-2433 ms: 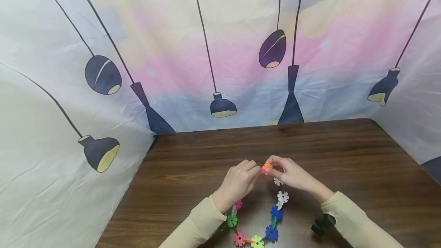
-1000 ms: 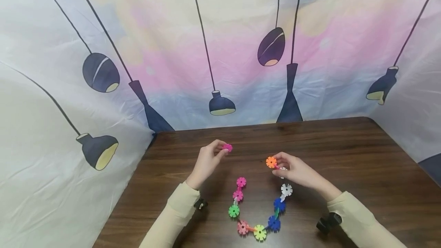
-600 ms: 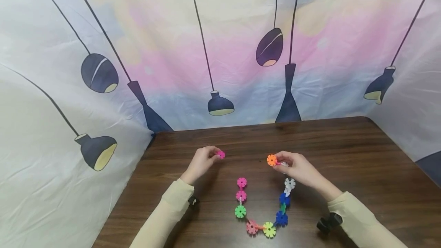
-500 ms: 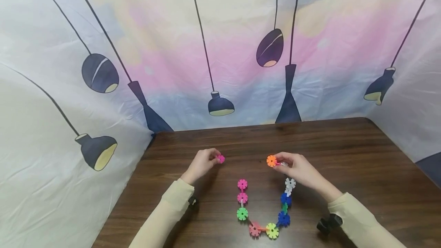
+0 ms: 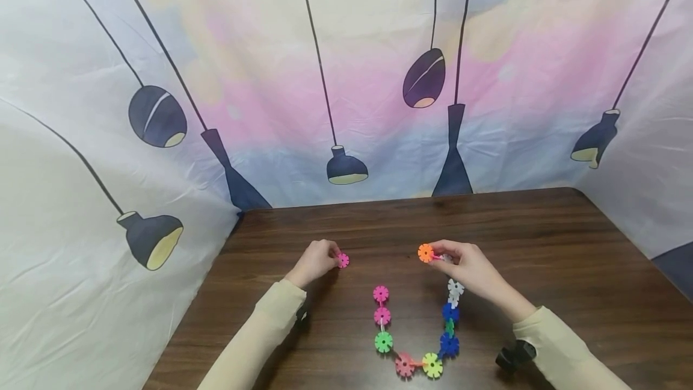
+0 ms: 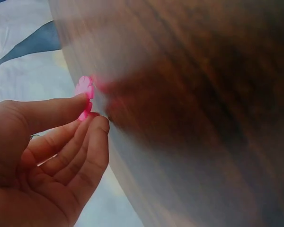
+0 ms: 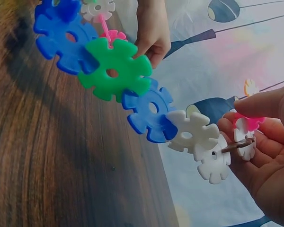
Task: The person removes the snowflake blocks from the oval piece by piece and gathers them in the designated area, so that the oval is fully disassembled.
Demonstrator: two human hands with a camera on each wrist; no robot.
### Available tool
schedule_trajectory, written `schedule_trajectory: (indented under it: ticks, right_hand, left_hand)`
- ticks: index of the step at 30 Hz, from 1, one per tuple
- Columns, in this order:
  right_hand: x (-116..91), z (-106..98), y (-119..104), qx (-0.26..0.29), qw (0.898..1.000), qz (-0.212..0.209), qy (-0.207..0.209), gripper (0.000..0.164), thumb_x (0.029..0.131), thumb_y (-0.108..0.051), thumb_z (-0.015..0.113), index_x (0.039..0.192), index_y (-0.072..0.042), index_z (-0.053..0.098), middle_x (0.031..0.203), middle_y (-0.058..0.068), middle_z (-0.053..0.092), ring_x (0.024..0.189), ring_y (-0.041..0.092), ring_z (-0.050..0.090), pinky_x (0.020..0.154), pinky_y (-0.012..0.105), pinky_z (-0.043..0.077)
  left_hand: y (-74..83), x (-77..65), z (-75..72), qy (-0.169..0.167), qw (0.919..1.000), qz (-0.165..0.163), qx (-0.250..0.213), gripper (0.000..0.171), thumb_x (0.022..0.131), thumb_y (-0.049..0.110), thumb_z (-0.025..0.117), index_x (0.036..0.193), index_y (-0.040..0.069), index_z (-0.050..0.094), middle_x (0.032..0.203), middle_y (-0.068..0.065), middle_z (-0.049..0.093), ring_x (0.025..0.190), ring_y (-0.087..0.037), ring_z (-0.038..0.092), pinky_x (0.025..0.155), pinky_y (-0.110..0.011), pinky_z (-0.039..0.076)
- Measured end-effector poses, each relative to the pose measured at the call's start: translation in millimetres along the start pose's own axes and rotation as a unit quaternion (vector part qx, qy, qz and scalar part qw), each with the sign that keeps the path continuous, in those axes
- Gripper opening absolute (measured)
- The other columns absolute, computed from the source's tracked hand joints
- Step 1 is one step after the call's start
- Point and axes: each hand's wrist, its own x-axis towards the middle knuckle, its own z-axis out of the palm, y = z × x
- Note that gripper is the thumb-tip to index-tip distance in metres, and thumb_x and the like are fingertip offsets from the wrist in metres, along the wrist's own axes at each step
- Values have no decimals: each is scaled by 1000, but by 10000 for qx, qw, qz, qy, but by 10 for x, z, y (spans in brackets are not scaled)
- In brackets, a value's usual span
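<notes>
My left hand (image 5: pixel 313 262) pinches a single pink snowflake disc (image 5: pixel 343 260) between thumb and fingertips, low over the table at the left. In the left wrist view this pink disc (image 6: pixel 85 87) stands nearly on edge beside the wood. My right hand (image 5: pixel 468 265) holds one end of a chain of slotted discs, gripping near a pink disc (image 7: pixel 249 122) just behind the orange end disc (image 5: pixel 425 253). From there the chain runs through white discs (image 5: pixel 456 287), blue and green ones, a yellow-green disc (image 5: pixel 432 365) and a red one, up to a pink end disc (image 5: pixel 381 294).
The dark wooden table (image 5: pixel 303 227) reaches back to a hanging cloth (image 5: pixel 260 65) printed with lamps. A black wrist device (image 5: pixel 516 355) sits at the right sleeve. The U-shaped chain lies between the forearms.
My left hand was together with the right at the orange disc; it has moved away left with the pink disc and then lowered. The chain has shifted slightly right, the right hand barely.
</notes>
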Motion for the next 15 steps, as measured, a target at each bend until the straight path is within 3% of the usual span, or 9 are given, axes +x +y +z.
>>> schedule_trajectory:
  ticks: [15]
  right_hand:
    - [3,5,26,-166,9998,19,135,23,89,-16,79,108,-4,76,97,5,73,74,17,58,62,25,53]
  left_hand:
    - [12,46,9,-52,9989,-394,245,4,85,3,74,82,3,72,78,-5,67,64,-16,56,62,-33,50]
